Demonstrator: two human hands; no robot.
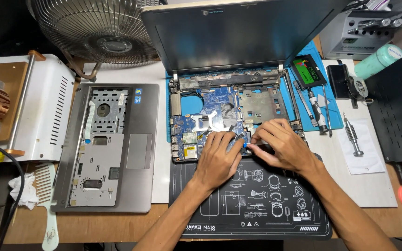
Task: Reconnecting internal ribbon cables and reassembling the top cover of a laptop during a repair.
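Left hand (218,155): fingers curled, pressing the opened grey laptop's exposed blue motherboard (210,118) at its front edge. Right hand (282,146): pinching a small blue-tipped part (246,145) there. Black printed work mat (257,200) lies open below.

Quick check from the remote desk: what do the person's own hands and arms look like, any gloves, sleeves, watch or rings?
Both are bare. The left hand and right hand wear no gloves, and no rings show on the visible fingers. Both forearms are uncovered down to the frame's bottom edge, with no sleeve cuffs, watch, wristband or grounding strap in view.
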